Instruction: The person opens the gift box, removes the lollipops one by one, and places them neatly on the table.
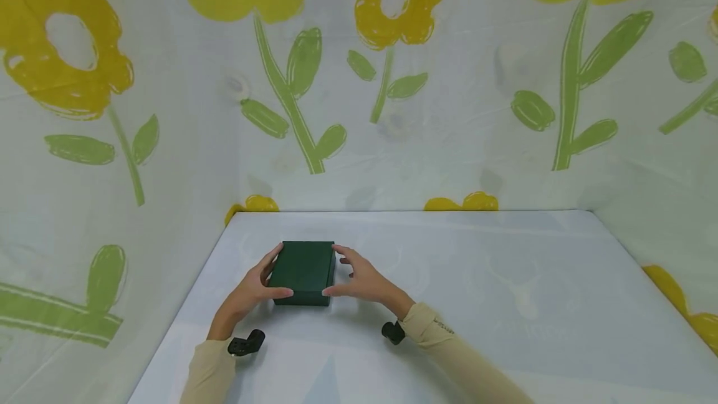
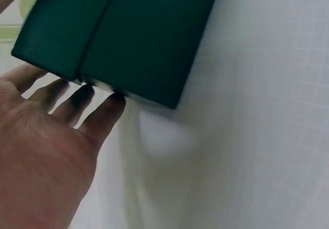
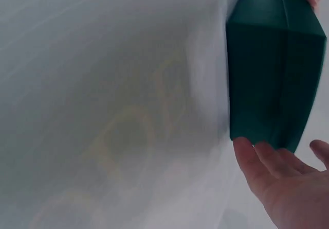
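White flowered walls (image 1: 471,80) rise around our table (image 1: 460,279). Toward its left side we see the green box (image 1: 303,267), held at opposite sides by our left grip (image 1: 250,290) and right grip (image 1: 368,282), thumbs (image 1: 282,292) in front. Below show two black cameras (image 1: 247,343).

Left arm (image 1: 207,373) up from bottom edge, lower left; right arm (image 1: 477,360) slants up-left from bottom, right of centre. Left grip (image 1: 252,287) and right grip (image 1: 367,280) face each other in lower half, left of centre, thumbs (image 1: 279,292) low, index fingers (image 1: 344,250) high, both bowed into a C. Wrist views: left palm (image 2: 49,162) visible, right thumb (image 3: 321,151) apart from fingers.
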{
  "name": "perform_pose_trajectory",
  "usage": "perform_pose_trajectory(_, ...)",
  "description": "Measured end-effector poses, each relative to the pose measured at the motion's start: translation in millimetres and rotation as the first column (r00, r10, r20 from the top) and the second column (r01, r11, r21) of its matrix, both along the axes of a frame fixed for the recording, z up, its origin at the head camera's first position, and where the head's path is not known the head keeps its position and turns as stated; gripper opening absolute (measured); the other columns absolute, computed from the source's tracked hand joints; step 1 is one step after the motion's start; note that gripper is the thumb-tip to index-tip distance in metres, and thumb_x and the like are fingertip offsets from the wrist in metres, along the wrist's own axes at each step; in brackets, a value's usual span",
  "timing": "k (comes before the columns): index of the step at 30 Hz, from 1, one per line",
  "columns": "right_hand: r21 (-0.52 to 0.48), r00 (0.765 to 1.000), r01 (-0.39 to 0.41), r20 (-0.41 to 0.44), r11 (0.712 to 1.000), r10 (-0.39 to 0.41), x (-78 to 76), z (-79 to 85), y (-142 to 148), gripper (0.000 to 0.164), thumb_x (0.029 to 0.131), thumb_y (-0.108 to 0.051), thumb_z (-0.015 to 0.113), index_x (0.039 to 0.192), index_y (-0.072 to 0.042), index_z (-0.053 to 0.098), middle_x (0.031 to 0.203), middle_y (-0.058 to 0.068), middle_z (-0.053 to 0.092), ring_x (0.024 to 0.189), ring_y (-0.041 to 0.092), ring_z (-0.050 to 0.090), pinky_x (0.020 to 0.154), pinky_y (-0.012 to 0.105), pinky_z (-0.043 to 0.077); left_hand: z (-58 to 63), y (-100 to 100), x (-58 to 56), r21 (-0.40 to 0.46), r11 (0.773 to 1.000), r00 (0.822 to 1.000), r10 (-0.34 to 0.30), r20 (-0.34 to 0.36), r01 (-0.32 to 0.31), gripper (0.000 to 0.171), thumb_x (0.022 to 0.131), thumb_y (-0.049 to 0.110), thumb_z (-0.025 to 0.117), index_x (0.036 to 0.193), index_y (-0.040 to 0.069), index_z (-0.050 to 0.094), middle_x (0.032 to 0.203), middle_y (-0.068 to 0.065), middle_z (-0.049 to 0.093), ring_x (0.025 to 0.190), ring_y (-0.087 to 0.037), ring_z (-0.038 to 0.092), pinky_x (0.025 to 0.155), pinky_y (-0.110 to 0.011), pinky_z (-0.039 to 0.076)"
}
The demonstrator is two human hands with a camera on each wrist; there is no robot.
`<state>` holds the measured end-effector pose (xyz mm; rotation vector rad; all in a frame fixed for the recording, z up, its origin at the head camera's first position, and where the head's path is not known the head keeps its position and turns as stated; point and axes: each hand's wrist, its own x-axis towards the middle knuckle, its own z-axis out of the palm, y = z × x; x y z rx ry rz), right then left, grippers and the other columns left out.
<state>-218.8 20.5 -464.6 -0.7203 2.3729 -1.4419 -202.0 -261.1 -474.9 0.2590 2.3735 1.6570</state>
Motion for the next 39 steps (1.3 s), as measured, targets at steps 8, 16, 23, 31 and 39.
perform_pose_trajectory(8,-0.002,0.998,-0.059,0.0,0.998,0.059,-9.8,-1.7,-18,0.107,0.068,-0.032,0.085,0.151,-0.025,0.019,0.155,0.0,0.019,0.135,0.028,0.033,0.101,0.043,0.04,3.4,-9,5.6,0.002,1.0,1.0,-0.005,-0.009,0.005,0.107,0.073,0.017,0.081,0.153,0.025,0.011,0.157,-0.014,0.007,0.142,-0.037,0.006,0.109,-0.052,0.02)
perform_pose_trajectory(16,0.02,0.998,-0.064,0.018,0.998,0.063,-15.1,-4.0,-21,0.117,0.062,-0.03,0.089,0.152,-0.021,0.014,0.155,-0.003,0.018,0.138,0.025,0.028,0.106,0.044,0.034,-1.5,-10,9.2,0.033,0.999,0.999,-0.013,-0.053,0.015,0.105,0.073,0.014,0.081,0.153,0.024,0.013,0.157,-0.011,0.009,0.143,-0.033,0.007,0.109,-0.048,0.019)
perform_pose_trajectory(23,0.005,0.999,-0.036,0.007,0.999,0.036,-15.0,-5.5,-16,0.117,0.062,-0.029,0.089,0.152,-0.017,0.015,0.155,-0.001,0.019,0.138,0.024,0.029,0.106,0.041,0.034,-5.4,-6,6.3,0.05,0.999,0.998,-0.001,-0.065,0.004,0.102,0.074,0.013,0.08,0.152,0.025,0.015,0.157,-0.01,0.013,0.142,-0.032,0.013,0.108,-0.046,0.021)
perform_pose_trajectory(31,0.004,0.999,-0.051,-0.011,0.999,0.051,-14.9,-3.3,-12,0.116,0.064,-0.031,0.088,0.152,-0.015,0.015,0.155,0.001,0.02,0.138,0.024,0.029,0.106,0.042,0.034,-3.9,-3,9.5,0.07,0.998,0.997,0.013,-0.077,-0.008,0.1,0.075,0.014,0.079,0.152,0.021,0.016,0.157,-0.008,0.014,0.143,-0.03,0.012,0.101,-0.012,0.028)
perform_pose_trajectory(39,0.021,0.998,-0.053,-0.034,0.998,0.054,-13.5,-0.1,-10,0.114,0.065,-0.033,0.087,0.152,-0.015,0.016,0.155,0.002,0.02,0.138,0.024,0.029,0.107,0.043,0.033,-2.9,-1,12.6,0.094,0.996,0.997,0.017,-0.079,-0.009,0.099,0.074,0.012,0.08,0.152,0.019,0.019,0.156,-0.01,0.015,0.142,-0.032,0.013,0.095,-0.006,0.029)
